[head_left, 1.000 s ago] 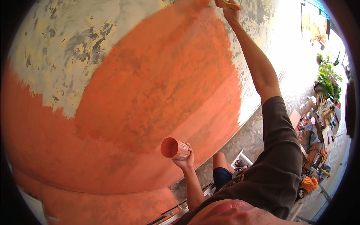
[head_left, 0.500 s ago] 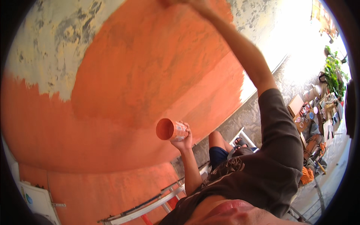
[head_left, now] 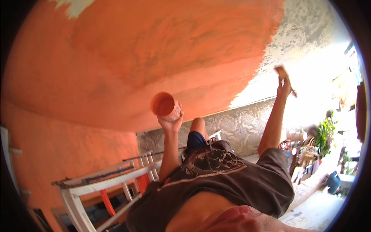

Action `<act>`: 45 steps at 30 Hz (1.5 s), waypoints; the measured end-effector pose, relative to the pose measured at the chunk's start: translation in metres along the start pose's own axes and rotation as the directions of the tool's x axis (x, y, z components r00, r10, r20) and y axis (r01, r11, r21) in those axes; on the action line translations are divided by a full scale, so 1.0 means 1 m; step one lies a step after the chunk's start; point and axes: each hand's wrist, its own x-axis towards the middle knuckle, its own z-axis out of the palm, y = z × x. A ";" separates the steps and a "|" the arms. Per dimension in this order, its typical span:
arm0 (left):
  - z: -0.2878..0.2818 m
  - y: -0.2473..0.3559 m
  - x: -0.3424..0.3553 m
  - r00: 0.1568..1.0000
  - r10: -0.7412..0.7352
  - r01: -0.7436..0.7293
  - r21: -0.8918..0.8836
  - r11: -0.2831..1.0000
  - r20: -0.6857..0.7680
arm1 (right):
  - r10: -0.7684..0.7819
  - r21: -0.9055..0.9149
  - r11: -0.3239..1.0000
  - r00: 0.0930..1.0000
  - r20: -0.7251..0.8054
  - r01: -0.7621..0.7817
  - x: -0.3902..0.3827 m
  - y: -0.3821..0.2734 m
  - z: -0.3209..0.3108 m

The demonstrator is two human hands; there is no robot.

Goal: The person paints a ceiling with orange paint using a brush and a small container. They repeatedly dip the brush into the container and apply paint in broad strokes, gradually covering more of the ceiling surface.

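My left hand (head_left: 171,123) grips an orange-coated cylindrical container (head_left: 164,103), its mouth toward the camera and orange paint colour inside. My right hand (head_left: 283,87) holds a paintbrush (head_left: 281,71) by its handle, with the orange-tinged head slightly blurred. The brush is in front of the pale, patchy part of the wall (head_left: 305,31), near the jagged edge of the orange paint (head_left: 174,46) that covers most of the surface above me.
A white and red ladder or metal frame (head_left: 96,186) stands at lower left. Below the wall runs a patterned tiled strip (head_left: 239,120). At the right are a leafy plant (head_left: 324,135) and a heap of assorted items (head_left: 307,154), with a dark blue container (head_left: 333,181).
My right hand and brush have come down from the top of the view to the right middle. The container appears higher, and the whole view has shifted, showing more of the ladder.
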 end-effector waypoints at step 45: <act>0.043 -0.043 -0.023 0.993 -0.115 0.119 0.170 0.978 -0.037 | 0.249 -0.326 0.945 0.639 0.728 0.003 -0.289 -0.088 0.175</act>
